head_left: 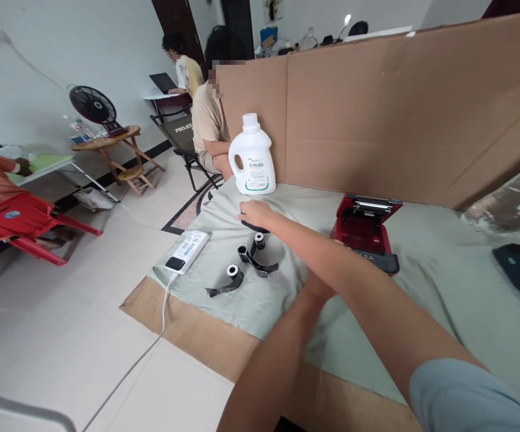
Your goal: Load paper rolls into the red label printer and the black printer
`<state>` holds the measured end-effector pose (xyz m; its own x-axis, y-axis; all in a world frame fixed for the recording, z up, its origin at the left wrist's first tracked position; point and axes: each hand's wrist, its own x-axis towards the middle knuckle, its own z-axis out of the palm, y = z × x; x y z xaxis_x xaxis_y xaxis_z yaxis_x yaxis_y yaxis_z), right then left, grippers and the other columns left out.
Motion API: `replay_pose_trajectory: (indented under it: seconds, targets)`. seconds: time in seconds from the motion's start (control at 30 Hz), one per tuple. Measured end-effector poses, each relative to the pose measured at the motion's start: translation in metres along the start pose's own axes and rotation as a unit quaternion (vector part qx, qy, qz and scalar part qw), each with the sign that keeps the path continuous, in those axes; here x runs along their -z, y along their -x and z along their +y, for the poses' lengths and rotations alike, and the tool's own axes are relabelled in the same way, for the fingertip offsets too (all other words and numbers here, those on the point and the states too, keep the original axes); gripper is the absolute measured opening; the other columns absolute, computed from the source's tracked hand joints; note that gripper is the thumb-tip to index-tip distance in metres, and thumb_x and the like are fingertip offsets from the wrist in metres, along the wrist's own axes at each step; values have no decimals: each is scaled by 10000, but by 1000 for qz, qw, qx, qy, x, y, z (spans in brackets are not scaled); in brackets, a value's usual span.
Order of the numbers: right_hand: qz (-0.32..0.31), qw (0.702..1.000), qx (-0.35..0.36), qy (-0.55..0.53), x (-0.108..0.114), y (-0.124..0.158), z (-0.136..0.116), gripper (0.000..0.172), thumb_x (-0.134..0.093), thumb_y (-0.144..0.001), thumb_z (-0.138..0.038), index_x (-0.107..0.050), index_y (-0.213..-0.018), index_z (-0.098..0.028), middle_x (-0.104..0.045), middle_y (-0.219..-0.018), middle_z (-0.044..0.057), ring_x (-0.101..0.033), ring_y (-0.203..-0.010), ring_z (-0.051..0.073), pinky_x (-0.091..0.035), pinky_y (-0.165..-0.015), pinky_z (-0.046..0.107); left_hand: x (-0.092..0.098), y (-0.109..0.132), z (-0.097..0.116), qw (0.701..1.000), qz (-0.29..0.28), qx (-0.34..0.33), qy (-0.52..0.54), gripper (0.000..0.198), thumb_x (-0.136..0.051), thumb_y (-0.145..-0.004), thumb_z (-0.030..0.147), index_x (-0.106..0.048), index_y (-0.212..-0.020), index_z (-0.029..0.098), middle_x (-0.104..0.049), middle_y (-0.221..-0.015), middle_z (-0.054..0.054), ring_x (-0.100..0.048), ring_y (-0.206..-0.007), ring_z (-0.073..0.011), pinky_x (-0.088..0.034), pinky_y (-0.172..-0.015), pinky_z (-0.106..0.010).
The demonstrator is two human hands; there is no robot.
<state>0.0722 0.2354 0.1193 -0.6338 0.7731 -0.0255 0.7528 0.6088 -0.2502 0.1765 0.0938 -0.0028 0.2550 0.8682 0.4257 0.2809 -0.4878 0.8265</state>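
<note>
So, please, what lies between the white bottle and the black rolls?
In the head view, the right hand and a dark object under it lie between the white bottle and the black rolls.

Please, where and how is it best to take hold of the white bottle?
Probably by the loop handle, from the picture's left: the white bottle stands upright, and the handle's opening on that side leaves room to grip around it.

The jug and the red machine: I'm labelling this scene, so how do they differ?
The jug stands tall, while the red machine sits lower. The jug has its cap on; the machine's lid is raised. The jug is white with a printed label; the machine is red and black. Both rest on the pale green cloth.
</note>
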Motion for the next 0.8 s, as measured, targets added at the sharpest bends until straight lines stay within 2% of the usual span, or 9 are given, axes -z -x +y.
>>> replay_pose_trajectory:
  seconds: [0.1, 0.17, 0.3, 0.4, 0.57, 0.63, 0.7, 0.77, 0.8]
  targets:
    - [-9, 1000, 23, -1, -14, -1, -18, 375, -531, -1023, -450, -644, -1222, -154, -686, -1277, 198, -661, -1137, 306, -464, -851, 341, 3, 0, 2, 1000, 13, -7, -1, 388, -632, -948, 332, -631, -1328, 251, -575, -1453, -108, -550, -1355, -287, -428, -1209, -468]
    - [7, 998, 54, -15, -16, 2, -31, 377, -508, -1030, -472, -633, -1226, -175, -700, -1240, 172, -664, -1099, 294, -450, -818, 323, 4, -1, 3, 1000, 3, -14, -21, 406, -650, -937, 331, -629, -1339, 277, -531, -1492, -73, -523, -1374, -273, -385, -1245, -451]
    - [26, 984, 153, -84, -16, 12, -59, 327, -516, -1023, -476, -638, -1154, -203, -730, -1103, 95, -660, -954, 234, -394, -696, 273, 6, -4, 9, 998, 0, -19, -56, 354, -587, -983, 315, -623, -1334, 299, -542, -1460, -44, -557, -1316, -237, -435, -1202, -392]
    - [-10, 978, 193, -74, -29, 22, -78, 294, -557, -1006, -454, -654, -1121, -202, -737, -1080, 89, -666, -927, 224, -377, -668, 268, 8, -6, 15, 996, 24, -25, -84, 311, -474, -1032, 300, -656, -1284, 273, -574, -1412, -50, -582, -1278, -230, -452, -1176, -382]
    - [-91, 981, 173, 19, -51, 34, -90, 308, -610, -987, -450, -686, -1150, -199, -741, -1150, 122, -684, -1039, 265, -423, -731, 289, 13, -4, 22, 992, 26, -32, -117, 325, -451, -1039, 321, -664, -1279, 268, -581, -1414, -46, -609, -1230, -223, -473, -1133, -383]
    - [-71, 982, 172, 30, -45, 39, -90, 365, -577, -998, -508, -703, -1129, -192, -741, -1153, 131, -688, -1058, 281, -444, -771, 313, 15, -3, 22, 991, 20, -35, -125, 342, -440, -1041, 326, -660, -1294, 257, -583, -1418, -57, -611, -1226, -225, -479, -1116, -388]
    - [-9, 981, 191, 27, -35, 49, -89, 408, -517, -1021, -534, -715, -1108, -188, -739, -1158, 130, -693, -1056, 279, -454, -828, 338, 16, -3, 21, 990, 21, -42, -132, 356, -427, -1043, 332, -660, -1298, 245, -593, -1410, -66, -612, -1224, -227, -482, -1104, -390]
    - [26, 976, 213, 26, -25, 63, -91, 378, -498, -1035, -491, -726, -1066, -190, -745, -1134, 120, -700, -1039, 268, -461, -858, 350, 14, -3, 18, 988, 29, -56, -144, 372, -412, -1045, 335, -658, -1305, 236, -600, -1402, -70, -616, -1215, -218, -489, -1089, -375]
    - [22, 977, 209, 33, -22, 71, -92, 354, -514, -1030, -462, -732, -1041, -184, -749, -1110, 124, -705, -1028, 271, -469, -853, 355, 13, -4, 16, 985, 36, -68, -153, 380, -405, -1045, 338, -660, -1304, 228, -607, -1391, -73, -622, -1203, -213, -496, -1074, -363]
